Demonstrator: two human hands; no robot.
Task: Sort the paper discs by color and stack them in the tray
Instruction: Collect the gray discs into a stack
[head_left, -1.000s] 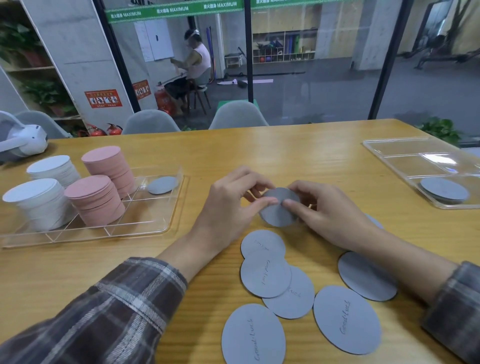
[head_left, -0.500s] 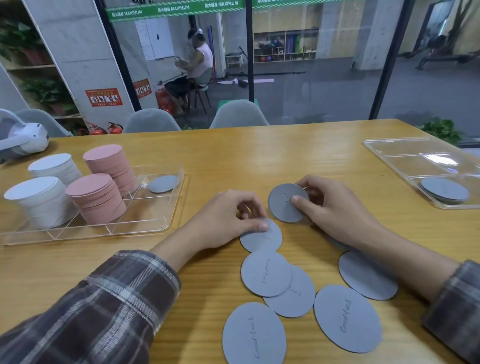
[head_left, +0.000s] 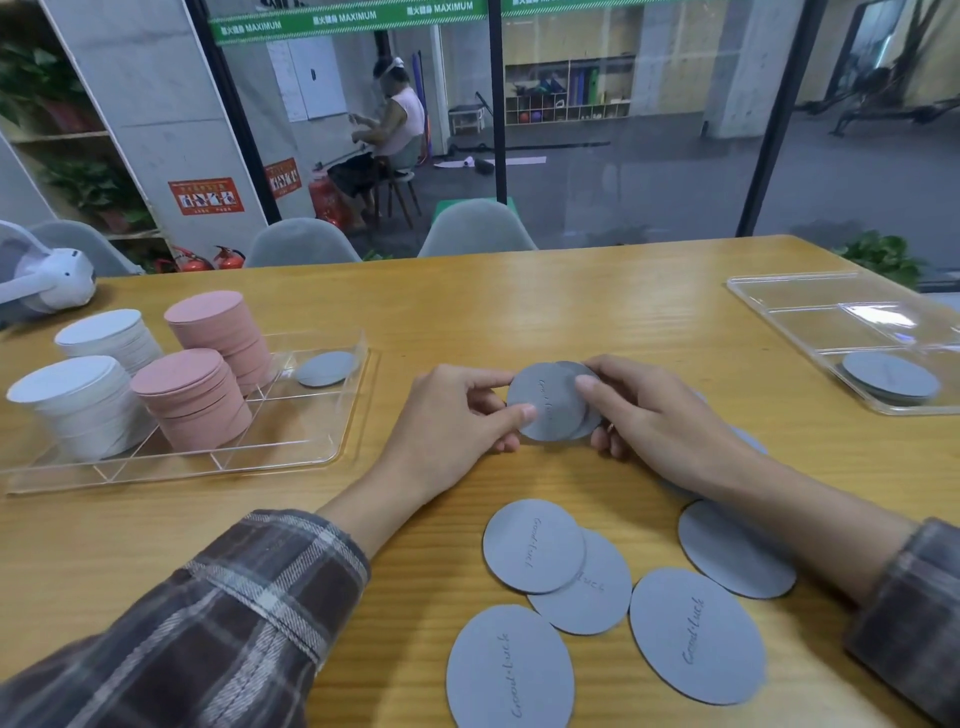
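Two overlapping grey paper discs (head_left: 545, 400) are held just above the table between my left hand (head_left: 457, 426) and my right hand (head_left: 654, 415), both gripping their edges. Several more grey discs (head_left: 535, 545) with "Good luck" written on them lie loose on the wooden table in front of me. The clear tray (head_left: 291, 452) at the left holds two stacks of white discs (head_left: 78, 400), two stacks of pink discs (head_left: 192, 395) and a low grey disc pile (head_left: 326, 368) in its far right compartment.
A second clear tray (head_left: 810, 312) at the right edge holds a few grey discs (head_left: 891, 376). A white headset (head_left: 57, 280) lies at the far left. Grey chairs (head_left: 475, 228) stand behind the table by the glass wall.
My left hand picked a second grey disc off the table and brought it up against the disc in my right hand. Both hands now hold the pair together.
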